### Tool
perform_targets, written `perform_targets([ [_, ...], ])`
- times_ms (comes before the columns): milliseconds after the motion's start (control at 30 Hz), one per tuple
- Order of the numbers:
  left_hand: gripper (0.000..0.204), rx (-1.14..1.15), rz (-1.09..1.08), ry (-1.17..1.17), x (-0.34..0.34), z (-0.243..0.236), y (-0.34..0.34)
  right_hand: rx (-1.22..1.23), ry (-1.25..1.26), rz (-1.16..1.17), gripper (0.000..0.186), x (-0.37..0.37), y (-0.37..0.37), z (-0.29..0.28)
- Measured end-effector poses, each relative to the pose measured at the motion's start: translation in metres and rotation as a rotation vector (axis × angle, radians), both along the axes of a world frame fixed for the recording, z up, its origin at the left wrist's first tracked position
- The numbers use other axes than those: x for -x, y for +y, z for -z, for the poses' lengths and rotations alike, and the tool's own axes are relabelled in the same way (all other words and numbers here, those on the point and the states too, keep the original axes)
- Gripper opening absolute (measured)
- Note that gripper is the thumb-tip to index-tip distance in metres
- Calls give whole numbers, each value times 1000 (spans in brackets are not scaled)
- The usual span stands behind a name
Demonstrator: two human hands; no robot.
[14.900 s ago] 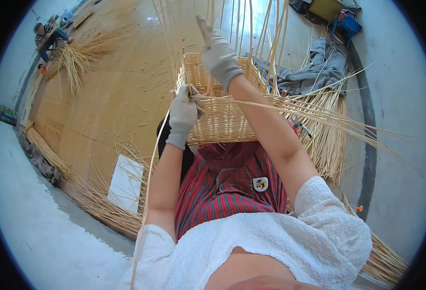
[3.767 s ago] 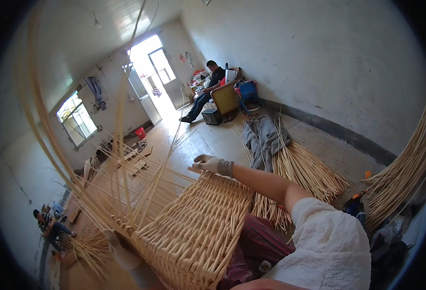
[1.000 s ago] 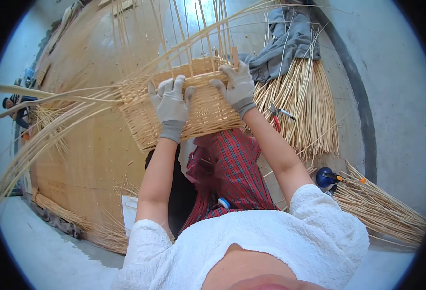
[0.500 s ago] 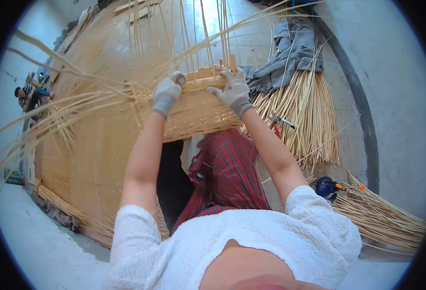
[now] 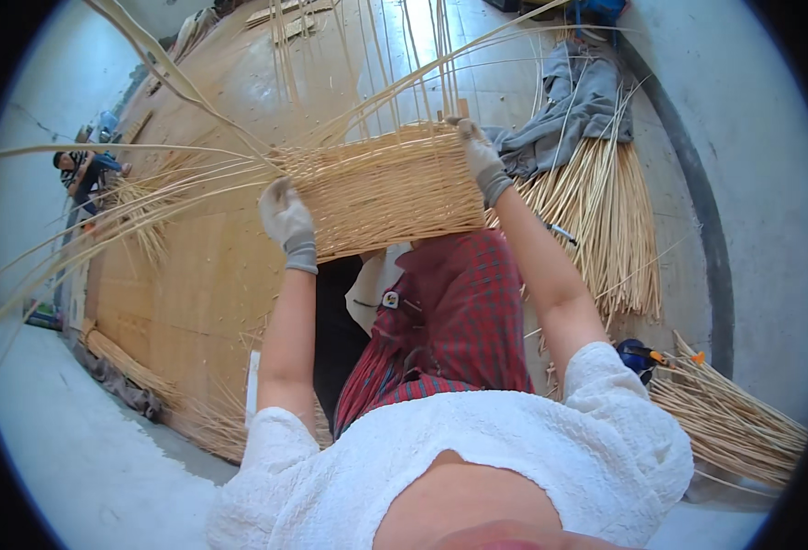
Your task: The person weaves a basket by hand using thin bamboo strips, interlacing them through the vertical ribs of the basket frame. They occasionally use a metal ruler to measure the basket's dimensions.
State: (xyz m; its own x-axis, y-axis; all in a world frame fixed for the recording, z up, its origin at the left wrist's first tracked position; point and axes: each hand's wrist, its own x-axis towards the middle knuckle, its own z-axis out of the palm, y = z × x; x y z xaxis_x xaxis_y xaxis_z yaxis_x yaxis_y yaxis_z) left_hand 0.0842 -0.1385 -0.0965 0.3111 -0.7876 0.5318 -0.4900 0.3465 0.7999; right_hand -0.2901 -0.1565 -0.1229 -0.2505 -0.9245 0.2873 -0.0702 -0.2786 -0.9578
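A half-woven wicker basket [image 5: 393, 191] of pale canes is held up over my lap, its broad woven side toward me. Long unwoven canes [image 5: 197, 163] fan out from its left end, and others stand up from its far rim. In a grey-white work glove, my left hand [image 5: 286, 218] grips the basket's left edge. At the far right corner my right hand [image 5: 480, 149], gloved alike, holds the rim; its fingertips are partly hidden. A short wooden piece [image 5: 462, 107] sticks up beside that corner.
A big bundle of canes [image 5: 605, 229] lies to the right under a grey cloth [image 5: 573, 105], with a plier-like tool [image 5: 561, 234] on it. More canes [image 5: 729, 417] lie near right by a blue tool [image 5: 640, 359]. A tape measure [image 5: 390, 300] rests on my checked red apron [image 5: 468, 312]. Another person [image 5: 87, 174] sits far left.
Both hands have moved apart, from the far rim to the basket's left edge and far right corner. The basket's woven side now faces me more squarely, and the loose canes have swung.
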Motion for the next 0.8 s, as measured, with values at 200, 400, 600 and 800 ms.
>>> perform_targets([
  [200, 56, -295, 457, 643, -30, 33, 15, 198, -496, 41, 38, 12, 15, 35],
  [400, 62, -320, 441, 726, -64, 26, 107, 160, -749, -41, 36, -33, 88, -3],
  [600, 64, -320, 453, 625, -73, 43, 164, 134, -570, -5, 38, -35, 163, 5],
  [800, 67, -231, 409, 375, -74, 39, 166, 156, -391, 115, 40, -47, 149, 19],
])
